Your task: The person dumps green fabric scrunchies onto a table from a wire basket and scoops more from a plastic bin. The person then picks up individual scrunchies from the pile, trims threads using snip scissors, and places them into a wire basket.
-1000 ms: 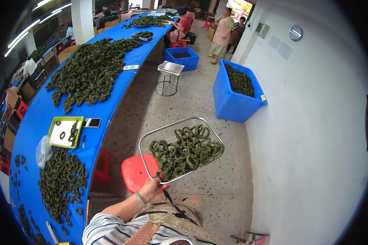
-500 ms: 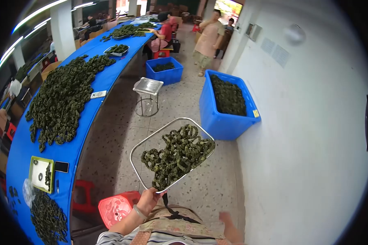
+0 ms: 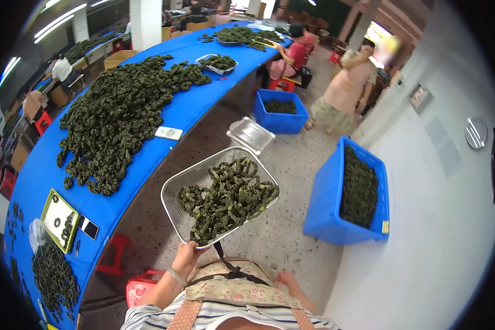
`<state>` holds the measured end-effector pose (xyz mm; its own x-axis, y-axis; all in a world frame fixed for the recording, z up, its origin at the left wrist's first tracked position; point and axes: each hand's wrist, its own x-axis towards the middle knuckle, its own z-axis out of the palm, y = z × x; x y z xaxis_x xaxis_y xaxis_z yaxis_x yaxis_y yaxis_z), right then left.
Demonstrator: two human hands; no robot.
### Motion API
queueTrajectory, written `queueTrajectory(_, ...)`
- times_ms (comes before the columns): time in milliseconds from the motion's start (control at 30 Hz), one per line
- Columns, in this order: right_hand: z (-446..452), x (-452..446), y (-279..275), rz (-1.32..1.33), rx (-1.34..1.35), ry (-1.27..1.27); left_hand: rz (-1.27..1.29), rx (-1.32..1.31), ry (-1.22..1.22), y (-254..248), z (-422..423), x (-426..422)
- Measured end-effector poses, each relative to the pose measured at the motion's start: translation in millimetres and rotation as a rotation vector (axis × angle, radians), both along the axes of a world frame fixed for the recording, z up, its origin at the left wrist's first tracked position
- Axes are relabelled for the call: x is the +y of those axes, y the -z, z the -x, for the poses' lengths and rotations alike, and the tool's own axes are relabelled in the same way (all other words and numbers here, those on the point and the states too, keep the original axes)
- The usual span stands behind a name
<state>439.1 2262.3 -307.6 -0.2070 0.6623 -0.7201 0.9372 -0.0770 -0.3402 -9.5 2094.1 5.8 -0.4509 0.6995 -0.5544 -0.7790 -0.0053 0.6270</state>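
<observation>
My left hand [image 3: 188, 254] is closed on the near rim of a metal mesh basket [image 3: 173, 204], which it holds out in front of my body. Dark green, ridged, curled pieces [image 3: 225, 201] lie heaped in the basket, some of them ring-shaped. My right hand [image 3: 285, 279] hangs low by the apron at my right side, away from the basket. It is small and blurred, and its fingers do not show clearly.
A blue-covered table [image 3: 143, 170] curves along the left, bearing a large dark green heap [image 3: 118, 118], a yellow-rimmed tray [image 3: 52, 220] and a phone [image 3: 88, 226]. Ahead are a metal-topped stool [image 3: 250, 135], blue bins [image 3: 327, 203] and a standing person [image 3: 346, 82]. A red stool [image 3: 140, 289] is at lower left.
My view has turned left, so the table, bins and people have shifted right in it. The basket stays in my left hand, nearer the table's edge. My right hand has swung inward toward the apron.
</observation>
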Motion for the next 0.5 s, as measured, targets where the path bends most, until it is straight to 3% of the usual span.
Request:
queueTrajectory(133,15,1,-19,0.074,0.151,-0.132,0.01,-0.022,-0.043,-13,66,64)
queueTrajectory(233,30,42,-34,0.119,0.124,0.004,0.011,-0.043,-0.064,-11,96,124)
queueTrajectory(333,57,95,-33,0.089,0.027,-0.077,-0.002,-0.055,-0.096,14,145,168)
queueTrajectory(500,105,261,-24,-0.061,0.168,-0.202,-0.044,-0.046,-0.176,35,191,273)
